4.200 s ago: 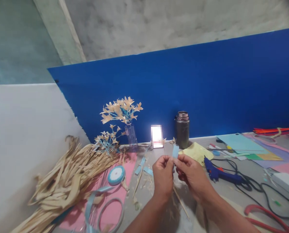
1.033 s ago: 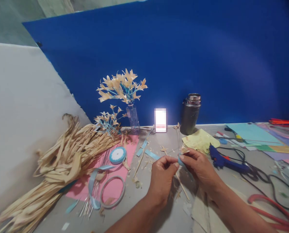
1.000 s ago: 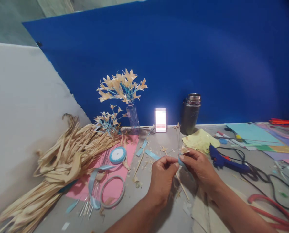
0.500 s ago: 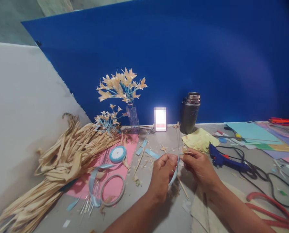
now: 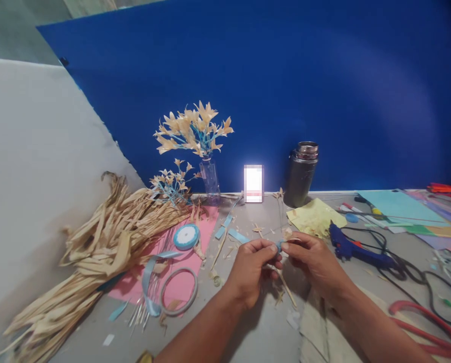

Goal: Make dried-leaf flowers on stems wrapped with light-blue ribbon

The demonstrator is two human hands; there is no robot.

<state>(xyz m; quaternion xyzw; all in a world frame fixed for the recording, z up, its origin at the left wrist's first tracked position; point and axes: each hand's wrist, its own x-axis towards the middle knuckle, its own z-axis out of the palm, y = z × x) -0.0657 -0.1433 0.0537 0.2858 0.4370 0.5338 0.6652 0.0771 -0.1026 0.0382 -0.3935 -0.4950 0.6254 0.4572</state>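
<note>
My left hand (image 5: 254,267) is closed, thumb and forefinger pinching a light blue ribbon strip (image 5: 279,245). Facing it, my right hand (image 5: 314,259) is also closed, with its fingertips at the other side of the same ribbon. A small pale husk piece (image 5: 287,233) shows just above the right fingers; whether they grip it too is hard to see. Most of the ribbon is hidden by the fingers. Below the hands a thin husk-coloured stick (image 5: 287,291) lies on the table. Short blue ribbon pieces (image 5: 237,236) lie beyond the left hand.
Dried husks (image 5: 108,237) and a ribbon spool (image 5: 186,237) lie left, near a tape ring (image 5: 179,291). Behind stand a clear bottle (image 5: 209,179) of husk flowers (image 5: 195,128) and a dark flask (image 5: 302,174). A blue glue gun (image 5: 356,252) and red-handled scissors (image 5: 426,317) lie right.
My left hand has turned and closed in around the ribbon, whose dangling length is now tucked out of sight. The right hand stays nearly in place; the whole view has shifted slightly.
</note>
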